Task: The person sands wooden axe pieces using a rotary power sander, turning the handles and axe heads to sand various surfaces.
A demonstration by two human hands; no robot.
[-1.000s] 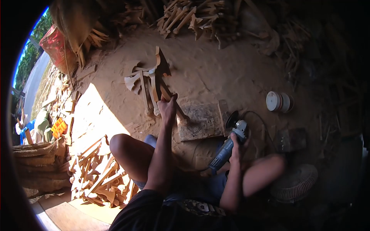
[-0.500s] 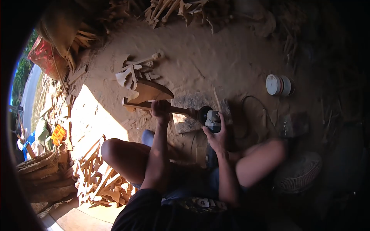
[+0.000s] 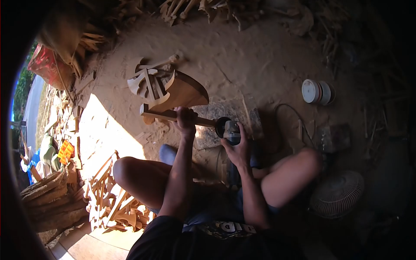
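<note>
My left hand point(image 3: 186, 120) is wrapped round the shaft of a wooden axe-shaped piece point(image 3: 186, 92). Its broad curved blade part points away from me, beyond the hand. In my right hand point(image 3: 238, 149) is an angle grinder point(image 3: 232, 130), gripped near its head. The dark round disc point(image 3: 222, 126) of the grinder is at the right end of the shaft; whether it touches the wood I cannot tell. Beneath them lies a worn block point(image 3: 208, 138) on the ground. Several pale cut wooden pieces point(image 3: 149, 82) lie just behind the blade part.
A pile of wooden offcuts point(image 3: 119, 206) lies by my left knee. To the right are a white tub point(image 3: 313, 91), a dark cable point(image 3: 294, 113) and a round fan point(image 3: 340, 195). More wooden pieces point(image 3: 186, 8) are heaped at the back. Sunlight falls on the dusty ground point(image 3: 106, 125) at left.
The axe-shaped piece has turned, so its blade part shows wider and reaches further right. My right hand and the grinder have shifted slightly left, and the grinder has tilted.
</note>
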